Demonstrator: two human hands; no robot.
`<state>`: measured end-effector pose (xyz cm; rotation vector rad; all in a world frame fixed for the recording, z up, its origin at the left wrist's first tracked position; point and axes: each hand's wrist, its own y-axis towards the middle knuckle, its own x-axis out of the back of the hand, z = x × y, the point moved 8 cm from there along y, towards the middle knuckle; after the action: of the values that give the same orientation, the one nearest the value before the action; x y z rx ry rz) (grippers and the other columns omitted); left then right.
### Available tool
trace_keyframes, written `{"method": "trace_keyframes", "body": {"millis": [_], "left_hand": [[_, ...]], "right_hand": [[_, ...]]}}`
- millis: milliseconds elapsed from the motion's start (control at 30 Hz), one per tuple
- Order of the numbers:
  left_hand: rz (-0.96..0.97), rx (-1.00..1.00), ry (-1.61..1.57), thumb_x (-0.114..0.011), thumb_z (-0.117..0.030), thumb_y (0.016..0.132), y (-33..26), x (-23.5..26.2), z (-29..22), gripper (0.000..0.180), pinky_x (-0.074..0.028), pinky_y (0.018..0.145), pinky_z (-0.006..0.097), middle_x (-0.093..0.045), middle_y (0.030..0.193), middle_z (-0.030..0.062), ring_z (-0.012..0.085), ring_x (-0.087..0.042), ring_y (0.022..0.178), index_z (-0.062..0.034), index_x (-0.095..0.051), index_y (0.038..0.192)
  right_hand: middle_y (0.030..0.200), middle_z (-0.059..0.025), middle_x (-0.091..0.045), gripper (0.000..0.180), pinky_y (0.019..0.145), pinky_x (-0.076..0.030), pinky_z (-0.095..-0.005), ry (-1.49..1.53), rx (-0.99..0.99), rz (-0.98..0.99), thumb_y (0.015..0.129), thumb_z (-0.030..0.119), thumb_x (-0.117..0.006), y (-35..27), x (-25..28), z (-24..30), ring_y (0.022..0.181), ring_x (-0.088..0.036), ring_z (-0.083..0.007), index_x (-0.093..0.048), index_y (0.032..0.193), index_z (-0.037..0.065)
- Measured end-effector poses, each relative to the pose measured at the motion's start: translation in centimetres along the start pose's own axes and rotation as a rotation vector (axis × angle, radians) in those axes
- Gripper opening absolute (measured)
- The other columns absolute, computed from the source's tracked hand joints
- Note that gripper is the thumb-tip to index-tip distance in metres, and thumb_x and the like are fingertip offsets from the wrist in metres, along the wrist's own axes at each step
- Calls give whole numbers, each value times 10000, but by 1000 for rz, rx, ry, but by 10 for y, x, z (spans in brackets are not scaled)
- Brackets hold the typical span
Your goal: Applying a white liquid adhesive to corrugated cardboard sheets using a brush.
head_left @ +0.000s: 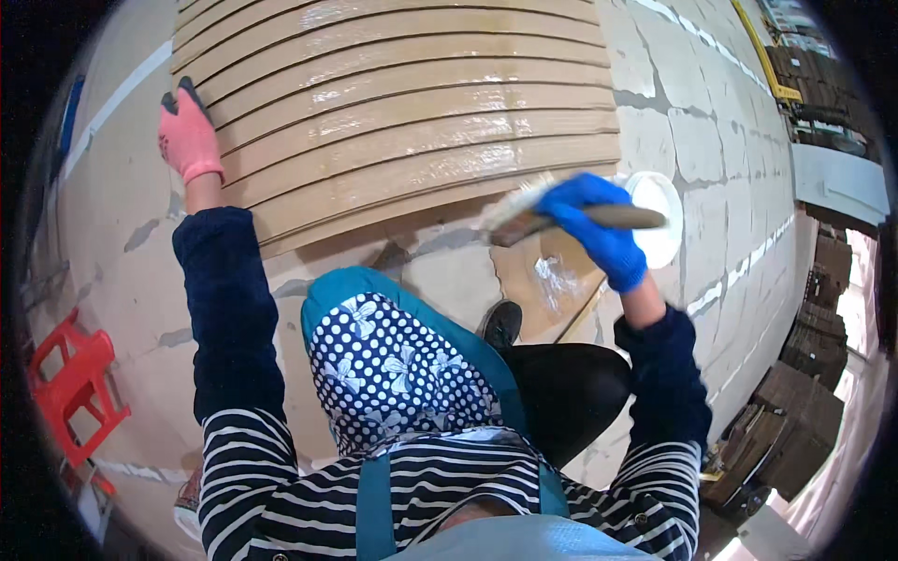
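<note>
Layered brown cardboard sheets (412,103) lie in front of me, their edges overlapping in long strips with a glossy wet band across the middle. My left hand (190,140), in a pink glove with dark fingertips, rests at the left edge of the sheets, fingers stretched out and apart. My right hand (594,224), in a blue glove, is closed round a wide brush (629,217) with a wooden handle. Its pale bristles are smeared by motion and sit by the near right edge of the sheets; whether they touch is unclear.
A white bucket (659,210) stands just right of my right hand, partly behind it. A stained cardboard piece (552,271) lies on the floor below the brush. Left of me is a red plastic stool (77,383). Stacked cardboard (790,425) lines the right side.
</note>
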<state>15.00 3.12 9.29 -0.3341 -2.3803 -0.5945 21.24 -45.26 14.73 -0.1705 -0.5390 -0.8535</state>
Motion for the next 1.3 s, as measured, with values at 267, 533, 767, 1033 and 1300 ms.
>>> {"method": "trace_keyframes", "body": {"millis": [267, 533, 767, 1033, 1300], "left_hand": [[44, -583, 683, -388, -166, 888, 39, -21, 24, 286, -460, 730, 420, -578, 1017, 208, 352, -570, 867, -131, -502, 1148], [435, 363, -517, -404, -196, 915, 26, 22, 110, 299, -455, 663, 315, -583, 1011, 48, 144, -565, 744, -73, -503, 1169], [660, 870, -222, -502, -623, 744, -96, 97, 157, 560, -401, 526, 265, -490, 714, -15, 110, -458, 583, -127, -548, 1000], [448, 582, -44, -489, -538, 803, -111, 108, 106, 426, -327, 443, 241, -361, 514, -22, 121, -368, 435, -121, -535, 732], [475, 291, -19, -548, -528, 774, -105, 93, 69, 480, -291, 398, 268, -347, 476, -2, 131, -372, 409, -86, -498, 595]], "right_hand": [[638, -25, -560, 149, 370, -288, -197, 363, -826, -709, 794, 130, -570, -219, 49, -189, 409, -405, -73, -635, 769, -2], [599, 6, -512, 142, 433, -357, -214, 446, -973, -663, 784, 181, -620, -273, 35, -311, 486, -449, -76, -635, 774, 40], [721, -23, -546, 324, 399, -380, -214, 229, -1180, -548, 790, 161, -620, -312, 43, -273, 502, -486, -92, -534, 1066, 15], [947, -87, -614, 217, 770, -446, -266, -79, -11, -700, 853, 64, -539, -66, 107, -136, 865, -570, -159, -576, 1040, -40], [880, -173, -620, 320, 665, -480, -371, -1130, -15, -47, 903, 218, -420, 38, 102, -129, 744, -596, -324, -487, 1212, 171]]}}
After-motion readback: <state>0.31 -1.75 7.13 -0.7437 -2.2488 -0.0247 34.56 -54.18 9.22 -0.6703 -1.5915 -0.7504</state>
